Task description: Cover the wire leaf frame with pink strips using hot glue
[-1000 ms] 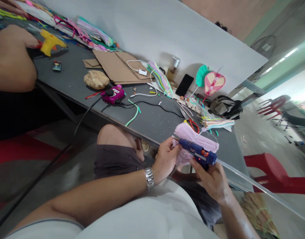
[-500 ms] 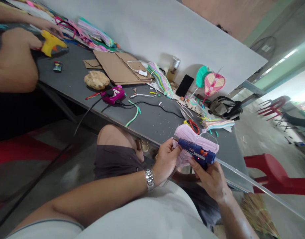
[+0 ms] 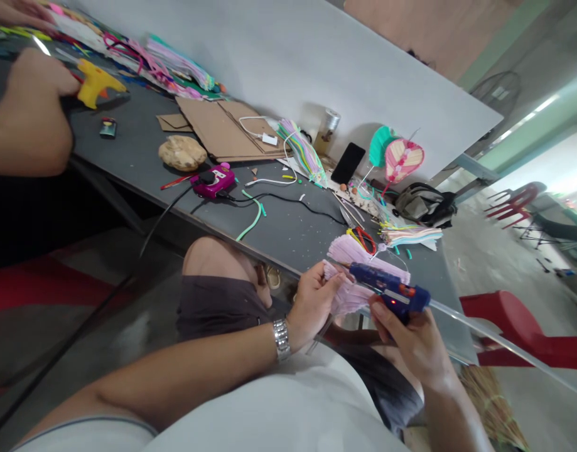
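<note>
Two items held, I see: left hand (image 3: pixel 311 301) pinches pink pleated piece (image 3: pixel 347 300), right hand (image 3: pixel 415 342) grips blue glue gun (image 3: pixel 387 287), nozzle close by.

Left grip (image 3: pixel 311 306) pinched, right grip (image 3: pixel 413 342) curled

The right hand (image 3: pixel 413 342) had drawn the blue glue gun (image 3: pixel 387 285) back from the left hand (image 3: pixel 311 304), baring more of the pink pleated piece (image 3: pixel 348 300) between them. A co-worker's far hand (image 3: pixel 29 19) (half a second earlier, stretched beside the yellow glue gun (image 3: pixel 96 85)) had withdrawn leftward.
</note>
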Motion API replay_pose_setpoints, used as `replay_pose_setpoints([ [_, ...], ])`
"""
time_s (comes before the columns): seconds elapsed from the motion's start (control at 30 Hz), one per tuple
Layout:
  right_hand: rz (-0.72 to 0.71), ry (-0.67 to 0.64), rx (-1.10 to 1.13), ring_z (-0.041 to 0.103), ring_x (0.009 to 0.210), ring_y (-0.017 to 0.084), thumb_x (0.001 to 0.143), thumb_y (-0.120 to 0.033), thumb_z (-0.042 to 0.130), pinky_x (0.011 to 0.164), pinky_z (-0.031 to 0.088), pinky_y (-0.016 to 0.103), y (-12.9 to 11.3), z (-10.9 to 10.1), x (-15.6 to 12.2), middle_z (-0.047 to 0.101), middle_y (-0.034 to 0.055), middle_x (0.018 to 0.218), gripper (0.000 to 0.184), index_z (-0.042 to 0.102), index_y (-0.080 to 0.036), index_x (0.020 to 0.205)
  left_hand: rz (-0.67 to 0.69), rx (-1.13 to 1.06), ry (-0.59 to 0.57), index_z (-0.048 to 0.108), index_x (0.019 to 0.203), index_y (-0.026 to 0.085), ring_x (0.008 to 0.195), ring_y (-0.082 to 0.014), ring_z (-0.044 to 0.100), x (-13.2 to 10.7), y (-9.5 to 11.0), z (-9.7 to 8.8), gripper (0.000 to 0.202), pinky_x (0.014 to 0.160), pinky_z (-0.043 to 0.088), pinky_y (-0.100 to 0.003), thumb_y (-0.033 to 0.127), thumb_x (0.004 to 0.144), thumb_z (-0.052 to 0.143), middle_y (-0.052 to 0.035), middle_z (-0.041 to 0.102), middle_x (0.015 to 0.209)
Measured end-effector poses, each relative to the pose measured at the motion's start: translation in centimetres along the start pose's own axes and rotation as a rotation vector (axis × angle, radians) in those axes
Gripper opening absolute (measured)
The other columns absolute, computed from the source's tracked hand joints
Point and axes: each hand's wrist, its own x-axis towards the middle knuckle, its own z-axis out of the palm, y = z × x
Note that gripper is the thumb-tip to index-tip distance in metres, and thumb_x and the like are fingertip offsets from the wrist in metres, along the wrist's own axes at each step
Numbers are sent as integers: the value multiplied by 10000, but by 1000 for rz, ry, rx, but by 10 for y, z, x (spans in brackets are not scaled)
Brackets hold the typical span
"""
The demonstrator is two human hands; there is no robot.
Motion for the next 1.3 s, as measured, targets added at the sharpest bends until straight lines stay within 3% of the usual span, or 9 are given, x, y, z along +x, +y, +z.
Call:
replay_pose_setpoints([
  [0.17, -137, 376, 184, 550, 526, 124, 776, -400, 841, 475, 425, 241, -13, -13, 11, 671, 28, 692, 293, 712, -154, 869, -19, 0, 23, 679, 864, 146, 719, -158, 624, -2, -2, -2, 379, 703, 508, -272, 468, 740, 834, -23, 677, 765],
  [0.23, -206, 456, 222, 553, 533, 117, 781, -365, 838, 496, 435, 241, -20, -12, 19, 666, 18, 697, 259, 708, -158, 868, -24, -24, 17, 674, 873, 145, 719, -156, 631, -2, -2, -1, 381, 705, 511, -271, 462, 738, 836, -23, 688, 774],
  [0.47, -238, 319, 195, 510, 493, 114, 864, -424, 747, 498, 448, 258, -32, 12, 37, 622, -14, 607, 354, 729, -141, 1076, -26, -116, 60, 653, 854, 154, 695, -135, 624, 0, -1, 3, 398, 679, 508, -251, 406, 657, 889, -12, 706, 792],
  [0.67, -287, 456, 111, 536, 501, 124, 821, -471, 769, 518, 472, 267, -42, 26, 49, 624, -20, 599, 395, 734, -159, 1060, -35, -115, 88, 625, 819, 163, 668, -123, 600, 2, -2, 1, 397, 658, 497, -239, 404, 650, 892, 10, 664, 734],
  [0.87, -228, 324, 77, 551, 460, 129, 806, -507, 766, 470, 483, 263, -47, 30, 61, 652, -13, 574, 421, 725, -153, 1030, -42, -96, 99, 607, 792, 167, 639, -122, 581, 1, 4, 5, 326, 658, 495, -255, 404, 714, 816, 14, 646, 719],
  [1.17, -245, 330, 130, 596, 485, 147, 803, -458, 798, 466, 512, 272, -43, 28, 56, 681, -6, 594, 389, 714, -158, 1036, -68, -133, 93, 614, 814, 166, 635, -124, 588, 2, 6, 2, 270, 654, 478, -246, 328, 713, 805, 17, 640, 700],
  [1.3, -237, 317, 82, 565, 432, 129, 829, -493, 776, 472, 524, 278, -37, 23, 59, 678, -17, 594, 410, 711, -162, 1063, -79, -155, 73, 588, 815, 178, 656, -132, 600, 0, 8, 1, 285, 662, 487, -255, 368, 743, 789, 16, 635, 718],
])
